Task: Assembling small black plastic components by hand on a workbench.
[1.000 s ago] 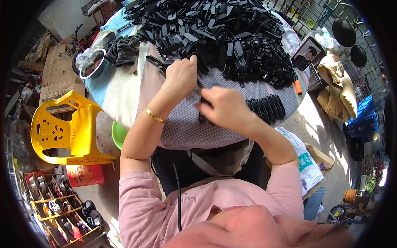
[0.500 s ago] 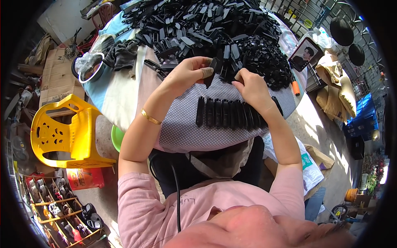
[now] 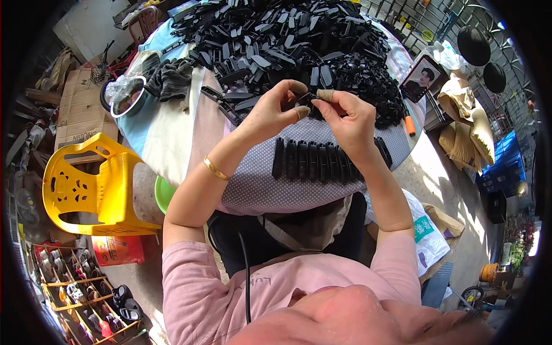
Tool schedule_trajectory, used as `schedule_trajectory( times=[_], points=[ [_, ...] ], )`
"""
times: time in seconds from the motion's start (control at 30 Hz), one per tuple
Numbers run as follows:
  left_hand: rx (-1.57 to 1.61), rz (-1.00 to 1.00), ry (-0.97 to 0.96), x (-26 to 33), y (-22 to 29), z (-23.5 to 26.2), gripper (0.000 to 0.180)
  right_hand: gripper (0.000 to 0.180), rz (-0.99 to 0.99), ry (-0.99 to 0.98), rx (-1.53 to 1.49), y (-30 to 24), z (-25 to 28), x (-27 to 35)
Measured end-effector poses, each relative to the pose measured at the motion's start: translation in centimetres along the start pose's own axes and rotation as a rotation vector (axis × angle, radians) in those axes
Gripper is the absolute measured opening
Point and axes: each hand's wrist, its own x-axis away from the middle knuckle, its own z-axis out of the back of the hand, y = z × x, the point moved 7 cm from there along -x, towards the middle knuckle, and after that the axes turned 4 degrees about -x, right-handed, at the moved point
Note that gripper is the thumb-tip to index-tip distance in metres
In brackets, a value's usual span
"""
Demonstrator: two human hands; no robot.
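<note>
My left hand [image 3: 275, 109] and my right hand [image 3: 347, 117] meet above the dotted grey cloth [image 3: 270, 190], both pinching one small black plastic piece [image 3: 307, 99] between fingertips wearing tan finger cots. Just below the hands lies a neat row of black plastic pieces [image 3: 325, 161], set side by side on the cloth. Beyond the hands a big heap of loose black plastic pieces [image 3: 287, 40] covers the round table [image 3: 167, 138]. A gold bracelet sits on my left wrist.
A yellow plastic chair [image 3: 86, 184] stands at the left, with a green basin [image 3: 164, 195] beside it. Dark gloves [image 3: 169, 77] and a ring-shaped holder [image 3: 123, 98] lie at the table's left. A framed picture [image 3: 422, 80] and an orange-handled tool [image 3: 409, 123] sit at right. A rack of small items [image 3: 86, 293] is lower left.
Both hands rose from the cloth to the heap's edge and came together on one black piece. The row of pieces on the cloth, earlier covered by the hands, now lies in the open.
</note>
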Motion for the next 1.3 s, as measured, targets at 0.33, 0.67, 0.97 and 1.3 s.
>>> schedule_trajectory(
  times=[0.33,0.67,0.97,1.3],
  points=[
    [0.63,0.196,0.011,0.6,-0.4,-1.2,0.032,0.01,0.149,0.076,0.251,-1.1,-0.7,0.0],
    [0.785,0.03,-0.061,0.1,-0.9,-1.5,0.038,0.008,0.259,0.051,0.338,-1.8,-1.1,0.1],
    [0.773,0.083,0.02,0.3,-1.4,-0.4,0.036,0.012,0.231,-0.155,0.318,-2.2,-2.4,0.4],
    [0.623,0.129,0.082,0.3,-0.6,0.8,0.034,0.031,-0.068,-0.074,0.093,-1.6,-2.5,-0.1]
  ],
)
